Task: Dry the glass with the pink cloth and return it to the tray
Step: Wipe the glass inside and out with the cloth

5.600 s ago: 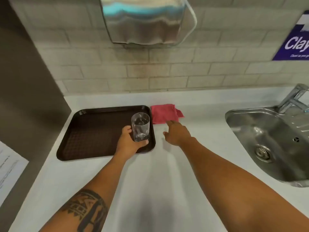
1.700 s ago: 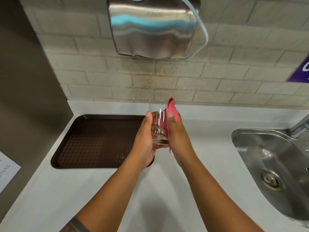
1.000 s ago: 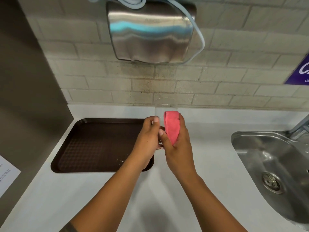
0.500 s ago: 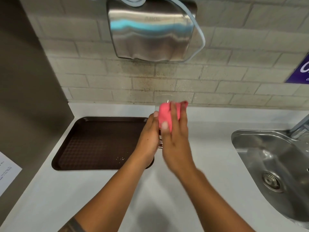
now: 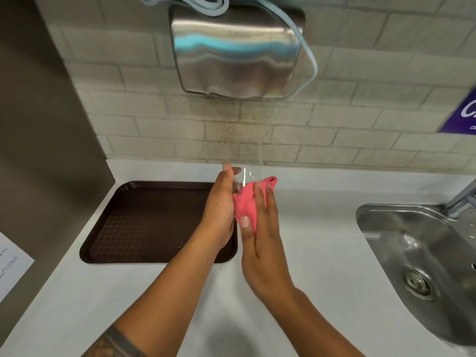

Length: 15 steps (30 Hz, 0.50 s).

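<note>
Glass (image 5: 244, 161), clear and upright, is held above the white surface (image 5: 322, 253), just right of the empty brown tray (image 5: 144, 222). The left hand (image 5: 219, 210) has its fingers wrapped round the glass's lower half; the right hand (image 5: 260, 233) presses the bunched pink cloth (image 5: 246, 204) against its side.

Both hands (image 5: 219, 210) raised, fingers (image 5: 260, 199) curled.
</note>
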Motion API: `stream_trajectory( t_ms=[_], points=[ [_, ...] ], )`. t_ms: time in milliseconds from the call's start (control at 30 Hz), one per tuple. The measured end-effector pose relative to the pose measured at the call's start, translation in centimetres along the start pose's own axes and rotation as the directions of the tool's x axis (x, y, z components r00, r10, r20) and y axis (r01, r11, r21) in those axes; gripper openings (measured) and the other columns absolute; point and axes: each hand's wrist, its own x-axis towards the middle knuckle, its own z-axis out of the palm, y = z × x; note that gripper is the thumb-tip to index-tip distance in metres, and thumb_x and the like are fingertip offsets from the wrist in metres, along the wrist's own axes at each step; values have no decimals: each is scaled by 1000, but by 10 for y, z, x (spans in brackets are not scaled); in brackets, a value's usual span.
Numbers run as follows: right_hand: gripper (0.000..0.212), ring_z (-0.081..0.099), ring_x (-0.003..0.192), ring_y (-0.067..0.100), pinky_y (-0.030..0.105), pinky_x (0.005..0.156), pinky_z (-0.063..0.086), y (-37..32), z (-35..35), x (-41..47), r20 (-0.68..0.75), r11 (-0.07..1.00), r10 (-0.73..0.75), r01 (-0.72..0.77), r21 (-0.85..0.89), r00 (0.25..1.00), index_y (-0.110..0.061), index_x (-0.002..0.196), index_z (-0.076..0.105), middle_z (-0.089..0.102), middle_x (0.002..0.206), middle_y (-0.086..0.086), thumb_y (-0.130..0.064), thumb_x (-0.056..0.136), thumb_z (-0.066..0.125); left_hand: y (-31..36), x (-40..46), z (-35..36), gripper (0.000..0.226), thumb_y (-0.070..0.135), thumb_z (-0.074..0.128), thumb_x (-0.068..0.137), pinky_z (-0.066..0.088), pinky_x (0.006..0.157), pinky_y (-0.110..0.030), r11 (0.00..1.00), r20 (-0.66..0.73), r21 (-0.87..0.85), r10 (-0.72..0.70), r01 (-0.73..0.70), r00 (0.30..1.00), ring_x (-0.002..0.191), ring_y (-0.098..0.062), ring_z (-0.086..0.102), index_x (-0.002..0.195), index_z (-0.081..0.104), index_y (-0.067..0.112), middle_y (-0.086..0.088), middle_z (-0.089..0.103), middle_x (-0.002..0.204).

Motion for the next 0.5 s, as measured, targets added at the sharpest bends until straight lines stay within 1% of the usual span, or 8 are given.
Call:
stream_trajectory(
  t_ms=[67,167,200,267,333,400,467,500],
  points=[
    [61,-9,150,-19,2,115,1,-5,0,0,15,993,-11,12,-117,1000,-50,160,-4,-18,173,-25,-58,104,19,-1,2,-2,70,67,42,106,57,110,-52,1000,43,-17,-9,10,999,122,-34,76,139,67,11,-21,77,132],
    [64,4,161,9,28,125,12,-16,-9,26,-50,947,-88,68,-315,995,-37,166,6,-17,176,-7,-48,106,24,-7,3,-1,60,59,34,112,63,89,-25,999,163,20,29,-32,986,110,-13,81,114,86,29,-2,86,116],
    [65,8,163,20,37,127,18,-21,-15,40,-73,936,-105,73,-343,992,-33,168,9,-15,177,-3,-47,107,25,-8,1,1,57,54,32,114,62,90,-21,998,189,35,46,-54,981,115,-10,79,117,85,35,2,84,120],
    [63,16,162,28,45,127,25,-29,-29,68,-106,944,-106,67,-322,989,-31,169,12,-9,178,0,-44,110,28,-10,-4,6,53,50,29,115,59,106,-35,996,202,40,75,-84,977,129,-19,73,140,71,28,-6,79,134],
    [59,34,155,33,48,121,41,-29,-42,90,-75,983,-44,30,-180,996,-37,168,12,7,178,1,-44,113,32,-10,-8,9,61,52,31,115,51,115,-56,996,173,6,88,-91,981,124,-40,72,149,60,11,-23,75,129],
    [58,62,134,22,32,98,59,-24,-50,96,-55,999,48,-47,9,997,-43,166,13,40,166,-3,-50,112,32,-8,-9,8,67,54,34,113,54,103,-58,995,128,-15,96,-95,987,94,-44,72,136,66,0,-26,75,102],
    [55,72,102,-11,5,73,53,-20,-49,85,-50,992,94,-89,91,994,-43,165,23,69,126,-23,-54,111,30,-5,-6,7,66,55,36,112,56,88,-51,996,103,-32,83,-81,991,82,-32,70,106,80,7,-17,75,87],
    [53,71,95,-15,3,72,51,-17,-45,74,-52,988,101,-94,121,994,-42,162,31,72,114,-25,-55,111,30,-3,-3,7,65,56,35,112,57,87,-48,997,101,-41,73,-69,992,84,-33,71,100,80,9,-19,76,89]
  ],
)
